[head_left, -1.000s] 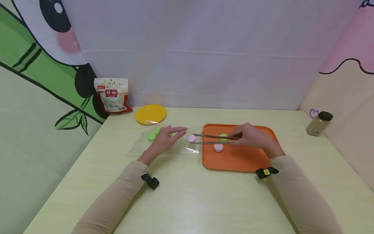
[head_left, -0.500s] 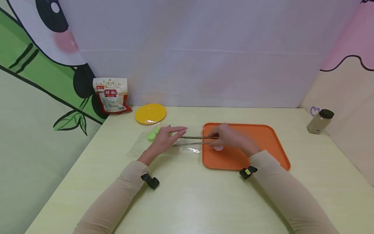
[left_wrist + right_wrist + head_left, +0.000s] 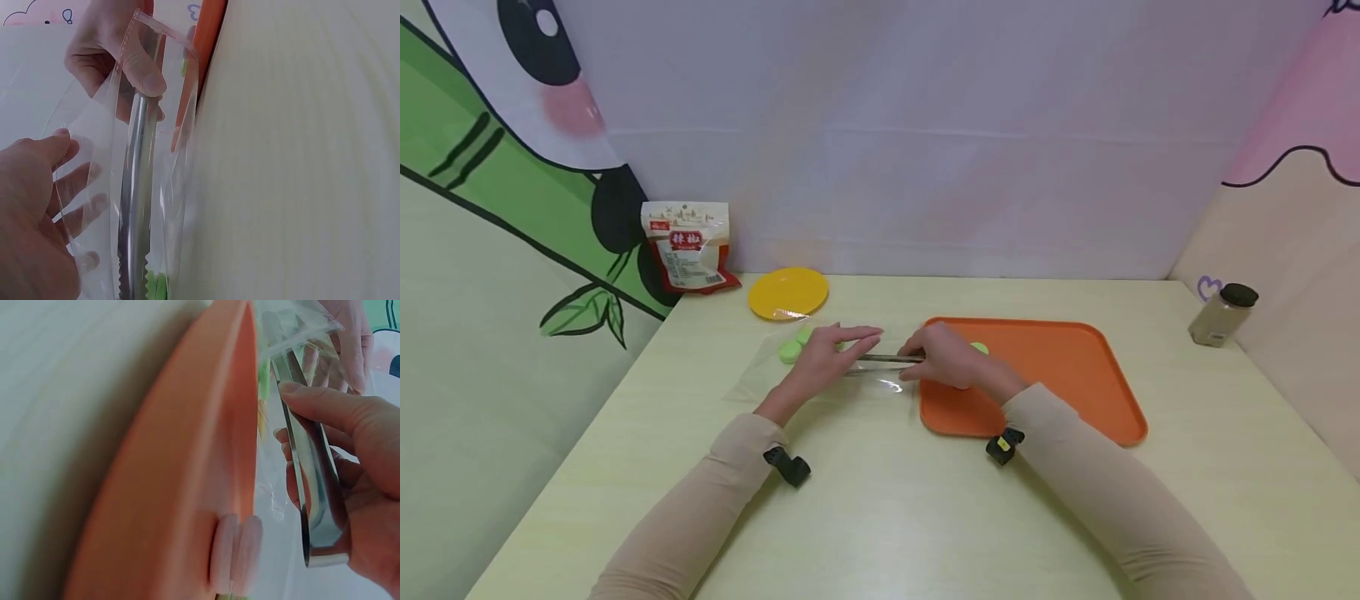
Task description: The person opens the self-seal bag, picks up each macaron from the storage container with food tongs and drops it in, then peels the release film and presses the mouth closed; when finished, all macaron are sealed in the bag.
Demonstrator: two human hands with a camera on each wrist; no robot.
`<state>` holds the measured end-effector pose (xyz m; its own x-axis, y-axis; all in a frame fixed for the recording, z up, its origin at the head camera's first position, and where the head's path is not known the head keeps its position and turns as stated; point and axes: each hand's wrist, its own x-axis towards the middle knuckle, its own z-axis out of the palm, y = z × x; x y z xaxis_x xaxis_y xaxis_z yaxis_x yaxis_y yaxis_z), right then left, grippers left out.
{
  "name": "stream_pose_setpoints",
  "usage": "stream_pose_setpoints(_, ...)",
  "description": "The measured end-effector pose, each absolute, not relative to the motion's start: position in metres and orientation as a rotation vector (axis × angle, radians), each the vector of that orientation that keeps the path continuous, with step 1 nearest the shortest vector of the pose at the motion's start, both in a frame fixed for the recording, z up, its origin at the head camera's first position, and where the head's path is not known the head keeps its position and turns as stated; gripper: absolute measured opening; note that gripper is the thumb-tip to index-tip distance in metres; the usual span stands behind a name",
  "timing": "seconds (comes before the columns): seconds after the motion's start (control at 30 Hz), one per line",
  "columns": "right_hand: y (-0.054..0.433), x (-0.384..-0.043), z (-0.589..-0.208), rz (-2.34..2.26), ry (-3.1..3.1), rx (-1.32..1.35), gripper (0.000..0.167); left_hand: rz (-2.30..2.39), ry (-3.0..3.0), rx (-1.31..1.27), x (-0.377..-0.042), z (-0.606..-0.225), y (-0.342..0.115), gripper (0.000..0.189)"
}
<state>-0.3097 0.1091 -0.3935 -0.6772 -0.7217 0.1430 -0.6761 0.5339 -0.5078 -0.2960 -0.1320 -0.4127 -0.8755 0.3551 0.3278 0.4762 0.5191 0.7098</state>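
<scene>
The steel tongs [image 3: 135, 200] extend leftward into the clear bag [image 3: 756, 377], near green discs [image 3: 789, 352]. My right hand [image 3: 946, 356] grips them; my left hand [image 3: 824, 357] pinches the bag's edge. Right: orange tray [image 3: 1060, 379]. Far left: yellow disc [image 3: 787, 292].

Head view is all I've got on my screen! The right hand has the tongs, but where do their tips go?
Observer: In the left wrist view, the tongs reach into the clear bag, with their toothed tips close to something green.
Operator: Cool! And what's their other end like?
Observer: The right wrist view shows a bent end joining the two arms, beside the palm of the right hand.
Operator: What's hiding behind that hand?
Observer: A pink round piece on the orange tray. The right wrist view shows a groove round its middle.
</scene>
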Motion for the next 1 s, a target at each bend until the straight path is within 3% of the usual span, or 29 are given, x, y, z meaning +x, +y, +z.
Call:
stream_pose_setpoints(0.3,0.089,-0.310,-0.396,-0.868,2.648,-1.148,0.034,-1.312,-2.588,-0.724,-0.296,-0.415,-0.136,0.032)
stream_pose_setpoints(1.0,0.061,-0.304,-0.404,-0.932,2.650,-1.179,0.024,-1.326,-2.623,-0.694,-0.293,-0.413,-0.131,0.030)
